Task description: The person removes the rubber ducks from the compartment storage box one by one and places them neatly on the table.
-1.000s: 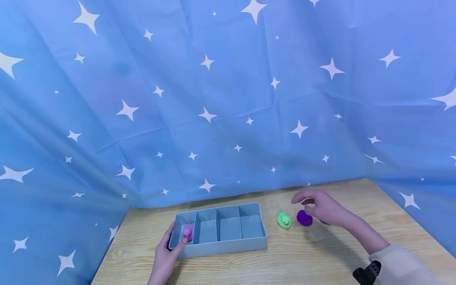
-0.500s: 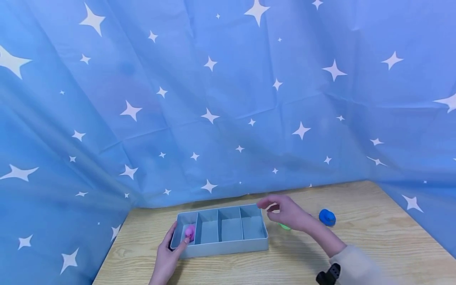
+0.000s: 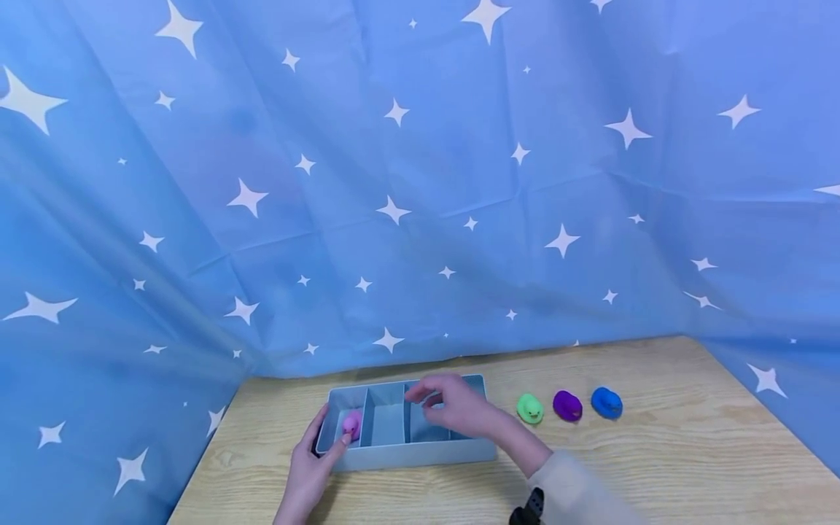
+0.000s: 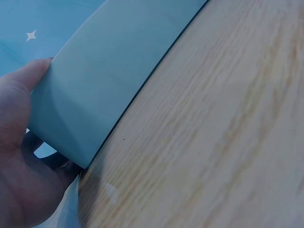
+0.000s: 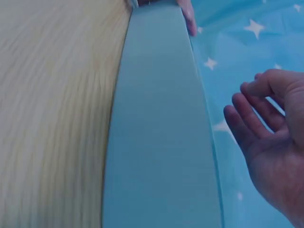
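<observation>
A blue-grey divided box (image 3: 420,457) lies on the table, its row of compartments running left to right. My left hand (image 3: 310,467) grips its left end, thumb over the front rim and fingers along the end wall. In the leftmost compartment sits a pink rubber duck (image 3: 351,425), close by the thumb tip. Over the right half of the box hovers my right hand (image 3: 453,405), hiding part of the compartments there. The right wrist view shows loosely bent fingers (image 5: 247,116) with nothing between them, beside the box's front wall (image 5: 159,118).
To the right of the box, a green duck (image 3: 530,409), a purple duck (image 3: 567,406) and a blue duck (image 3: 607,402) stand in a row on the wooden table (image 3: 663,459). A blue curtain with white stars (image 3: 420,182) hangs behind the table and round its sides.
My right hand has swept left from above the purple duck to over the box, uncovering the blue duck on the way. The left hand keeps its grip on the box end.
</observation>
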Action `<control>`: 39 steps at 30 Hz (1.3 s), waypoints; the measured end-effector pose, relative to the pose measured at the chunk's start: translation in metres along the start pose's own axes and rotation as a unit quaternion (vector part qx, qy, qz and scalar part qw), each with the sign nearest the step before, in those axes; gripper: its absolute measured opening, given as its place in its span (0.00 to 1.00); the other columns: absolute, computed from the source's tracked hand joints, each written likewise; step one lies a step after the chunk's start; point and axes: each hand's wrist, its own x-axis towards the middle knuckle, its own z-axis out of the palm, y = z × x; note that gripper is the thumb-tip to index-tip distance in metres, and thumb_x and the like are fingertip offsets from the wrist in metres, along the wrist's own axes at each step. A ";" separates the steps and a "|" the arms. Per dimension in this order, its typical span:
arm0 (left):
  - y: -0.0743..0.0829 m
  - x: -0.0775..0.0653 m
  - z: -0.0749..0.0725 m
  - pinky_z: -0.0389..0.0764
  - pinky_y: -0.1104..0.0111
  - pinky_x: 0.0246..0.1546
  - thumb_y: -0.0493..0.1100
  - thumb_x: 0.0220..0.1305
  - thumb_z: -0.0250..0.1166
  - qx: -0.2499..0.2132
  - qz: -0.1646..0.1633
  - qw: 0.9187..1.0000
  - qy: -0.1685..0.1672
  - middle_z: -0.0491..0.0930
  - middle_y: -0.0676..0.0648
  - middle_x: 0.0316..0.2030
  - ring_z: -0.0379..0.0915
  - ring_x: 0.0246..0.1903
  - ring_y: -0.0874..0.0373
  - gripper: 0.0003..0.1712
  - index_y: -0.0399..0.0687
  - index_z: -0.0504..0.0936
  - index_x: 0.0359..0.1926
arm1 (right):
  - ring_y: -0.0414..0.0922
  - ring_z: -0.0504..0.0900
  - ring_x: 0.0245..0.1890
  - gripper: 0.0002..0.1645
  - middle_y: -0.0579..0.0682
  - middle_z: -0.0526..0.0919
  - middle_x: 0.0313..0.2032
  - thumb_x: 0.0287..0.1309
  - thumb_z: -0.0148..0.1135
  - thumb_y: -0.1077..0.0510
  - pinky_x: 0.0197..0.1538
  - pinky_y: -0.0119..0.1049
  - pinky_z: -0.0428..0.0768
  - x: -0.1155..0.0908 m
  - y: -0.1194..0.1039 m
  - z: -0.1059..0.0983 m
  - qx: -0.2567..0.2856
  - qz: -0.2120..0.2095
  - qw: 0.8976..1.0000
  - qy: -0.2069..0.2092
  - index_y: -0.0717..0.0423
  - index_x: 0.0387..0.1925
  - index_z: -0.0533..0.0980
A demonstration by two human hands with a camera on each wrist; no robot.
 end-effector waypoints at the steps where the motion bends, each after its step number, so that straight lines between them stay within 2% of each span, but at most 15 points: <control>1: 0.000 0.001 0.000 0.51 0.40 0.74 0.52 0.65 0.73 -0.001 -0.002 1.000 -0.001 0.57 0.30 0.75 0.47 0.75 0.32 0.48 0.44 0.61 0.78 | 0.58 0.81 0.54 0.21 0.54 0.85 0.52 0.60 0.57 0.74 0.58 0.46 0.82 0.004 -0.001 0.006 0.000 0.000 1.000 -0.003 0.61 0.54 0.82; 6: 0.000 0.001 -0.001 0.51 0.40 0.74 0.54 0.65 0.73 -0.001 -0.009 1.000 -0.006 0.57 0.31 0.76 0.47 0.76 0.33 0.49 0.45 0.60 0.79 | 0.58 0.83 0.53 0.21 0.54 0.85 0.51 0.59 0.59 0.74 0.56 0.41 0.83 0.021 -0.004 0.032 0.004 0.007 1.000 -0.018 0.61 0.54 0.82; 13: -0.003 -0.001 -0.002 0.52 0.38 0.73 0.54 0.64 0.73 -0.005 0.001 1.000 -0.005 0.59 0.31 0.75 0.49 0.75 0.34 0.49 0.46 0.61 0.79 | 0.51 0.83 0.55 0.20 0.46 0.86 0.51 0.60 0.63 0.71 0.59 0.45 0.82 0.038 -0.012 0.064 0.001 0.031 0.999 -0.018 0.57 0.52 0.84; 18: -0.004 -0.001 -0.002 0.52 0.37 0.73 0.52 0.64 0.73 -0.003 0.016 1.000 0.002 0.59 0.31 0.75 0.50 0.75 0.33 0.48 0.44 0.61 0.78 | 0.46 0.85 0.50 0.18 0.50 0.88 0.48 0.62 0.65 0.70 0.51 0.31 0.83 0.052 -0.012 0.082 0.023 0.018 0.999 -0.030 0.59 0.53 0.84; 20: -0.004 0.000 -0.002 0.52 0.37 0.73 0.52 0.64 0.73 -0.001 0.015 1.000 0.002 0.59 0.30 0.75 0.50 0.75 0.32 0.48 0.44 0.62 0.78 | 0.44 0.85 0.48 0.18 0.51 0.88 0.46 0.62 0.65 0.69 0.48 0.28 0.82 0.057 -0.011 0.085 0.024 0.022 0.999 -0.029 0.60 0.53 0.83; 26: -0.002 0.002 -0.003 0.50 0.37 0.73 0.53 0.63 0.74 -0.005 0.005 1.000 -0.009 0.58 0.30 0.75 0.48 0.75 0.32 0.50 0.45 0.61 0.79 | 0.39 0.82 0.44 0.17 0.49 0.88 0.44 0.61 0.68 0.68 0.47 0.30 0.82 0.063 -0.008 0.087 -0.010 0.037 0.999 -0.001 0.59 0.53 0.84; 31: -0.003 0.003 -0.003 0.52 0.40 0.74 0.50 0.63 0.75 -0.013 0.018 1.000 -0.009 0.59 0.31 0.75 0.49 0.75 0.33 0.49 0.43 0.61 0.78 | 0.42 0.83 0.47 0.16 0.48 0.87 0.46 0.63 0.69 0.65 0.49 0.32 0.82 0.069 -0.009 0.087 -0.034 0.032 0.999 0.012 0.59 0.52 0.84; 34: -0.004 0.003 -0.004 0.52 0.41 0.74 0.48 0.64 0.74 -0.019 0.026 0.999 -0.012 0.59 0.31 0.75 0.49 0.75 0.33 0.48 0.42 0.61 0.78 | 0.41 0.83 0.48 0.15 0.45 0.87 0.46 0.65 0.68 0.64 0.50 0.33 0.82 0.073 -0.011 0.089 -0.032 0.033 0.999 0.008 0.58 0.53 0.84; 39: -0.004 0.003 -0.006 0.51 0.42 0.74 0.47 0.64 0.74 -0.029 0.018 0.999 -0.020 0.58 0.32 0.76 0.46 0.76 0.34 0.48 0.43 0.61 0.79 | 0.37 0.83 0.42 0.17 0.46 0.87 0.47 0.64 0.64 0.68 0.42 0.30 0.81 0.084 -0.012 0.095 -0.027 0.034 0.999 -0.020 0.58 0.53 0.84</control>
